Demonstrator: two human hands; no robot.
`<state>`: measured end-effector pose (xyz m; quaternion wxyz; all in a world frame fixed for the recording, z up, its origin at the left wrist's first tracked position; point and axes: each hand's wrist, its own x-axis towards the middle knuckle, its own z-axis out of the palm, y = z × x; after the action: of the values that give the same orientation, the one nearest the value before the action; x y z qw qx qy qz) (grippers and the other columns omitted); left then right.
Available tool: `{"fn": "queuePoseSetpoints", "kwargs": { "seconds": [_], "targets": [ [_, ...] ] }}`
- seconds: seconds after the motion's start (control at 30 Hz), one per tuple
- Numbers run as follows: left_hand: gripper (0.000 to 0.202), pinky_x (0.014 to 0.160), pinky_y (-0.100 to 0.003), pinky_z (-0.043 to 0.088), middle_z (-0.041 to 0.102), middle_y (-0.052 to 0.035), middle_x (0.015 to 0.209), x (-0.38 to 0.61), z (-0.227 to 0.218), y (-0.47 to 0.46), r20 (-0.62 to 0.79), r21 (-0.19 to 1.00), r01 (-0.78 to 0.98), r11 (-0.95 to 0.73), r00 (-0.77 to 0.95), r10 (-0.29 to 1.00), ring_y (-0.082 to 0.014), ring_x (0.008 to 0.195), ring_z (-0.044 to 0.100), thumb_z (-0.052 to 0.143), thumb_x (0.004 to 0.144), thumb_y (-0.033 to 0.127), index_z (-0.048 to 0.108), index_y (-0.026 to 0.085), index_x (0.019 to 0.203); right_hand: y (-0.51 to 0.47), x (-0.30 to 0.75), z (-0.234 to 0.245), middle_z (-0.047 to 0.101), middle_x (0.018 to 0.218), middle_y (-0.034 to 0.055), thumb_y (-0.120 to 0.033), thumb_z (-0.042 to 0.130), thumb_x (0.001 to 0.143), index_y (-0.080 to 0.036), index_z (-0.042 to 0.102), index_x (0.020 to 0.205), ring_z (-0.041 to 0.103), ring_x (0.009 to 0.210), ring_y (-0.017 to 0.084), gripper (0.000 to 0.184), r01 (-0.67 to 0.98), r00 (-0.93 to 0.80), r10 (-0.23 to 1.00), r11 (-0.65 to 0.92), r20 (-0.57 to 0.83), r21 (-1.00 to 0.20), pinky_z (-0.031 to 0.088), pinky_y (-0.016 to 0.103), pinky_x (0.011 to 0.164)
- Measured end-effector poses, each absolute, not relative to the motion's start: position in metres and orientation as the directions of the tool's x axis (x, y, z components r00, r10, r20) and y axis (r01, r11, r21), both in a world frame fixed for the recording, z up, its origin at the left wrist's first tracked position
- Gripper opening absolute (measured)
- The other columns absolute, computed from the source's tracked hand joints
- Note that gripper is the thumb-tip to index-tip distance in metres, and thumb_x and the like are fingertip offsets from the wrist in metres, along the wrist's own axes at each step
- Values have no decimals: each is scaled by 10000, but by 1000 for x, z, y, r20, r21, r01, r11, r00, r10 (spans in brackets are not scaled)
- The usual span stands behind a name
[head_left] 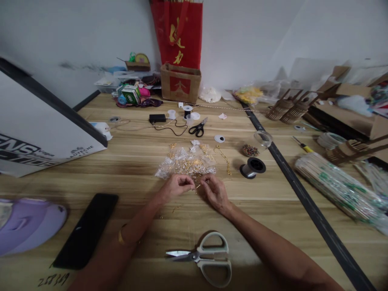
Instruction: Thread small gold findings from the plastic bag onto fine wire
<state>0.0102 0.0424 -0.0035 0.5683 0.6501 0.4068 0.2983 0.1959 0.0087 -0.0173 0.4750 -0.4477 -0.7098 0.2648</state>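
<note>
My left hand (177,188) is closed in a pinch above the wooden table, thumb against fingertips. Facing it, my right hand (216,195) pinches too, only a short gap away. A thin gold-coloured piece (198,186) shows between the fingertips; it is too small to name, and I cannot tell which hand grips it. Just beyond the fingers lies a pile of clear bags with gold and silver jewelry findings (189,159). A gold chain (224,159) rests to the right of the pile. Small gold bits (176,209) lie on the wood nearer me.
White-handled scissors (212,258) lie in front, a black phone (86,230) at left. Rightward stand a wire spool (252,167) and a tub of beads (250,150). Black scissors (198,127) lie farther back. A large white box (45,125) borders the left; wrapped sticks (336,186) lie right.
</note>
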Motion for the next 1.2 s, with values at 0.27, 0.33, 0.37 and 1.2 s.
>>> {"fn": "queuePoseSetpoints", "kwargs": {
  "seconds": [0.27,0.33,0.37,1.2],
  "targets": [
    [223,623,-230,485,703,-54,700,8,3,44,-128,991,89,98,452,883,-145,660,641,729,656,317,656,114,711,10,196,-18,578,767,28,-252,473,890,-195,538,837,538,721,154,101,366,-130,894,446,429,-817,433,271,672],
    [249,650,-250,504,711,-59,718,7,3,44,-130,991,76,107,442,887,-159,685,654,725,664,348,653,118,727,10,196,-18,579,759,26,-263,475,888,-195,539,833,538,715,155,109,365,-120,897,439,426,-821,435,273,668],
    [265,659,-259,510,710,-59,713,7,2,45,-129,992,71,109,439,889,-161,683,655,722,668,366,650,118,730,10,196,-18,579,754,26,-268,475,887,-194,540,830,537,709,155,114,365,-114,898,435,424,-823,435,273,664],
    [109,679,-295,433,663,-69,745,-59,20,75,292,252,957,-145,68,954,-210,732,602,511,746,150,609,163,699,12,196,-19,565,739,19,-274,480,889,-189,529,815,530,696,149,123,339,-94,902,426,421,-839,423,263,664]
  ]
}}
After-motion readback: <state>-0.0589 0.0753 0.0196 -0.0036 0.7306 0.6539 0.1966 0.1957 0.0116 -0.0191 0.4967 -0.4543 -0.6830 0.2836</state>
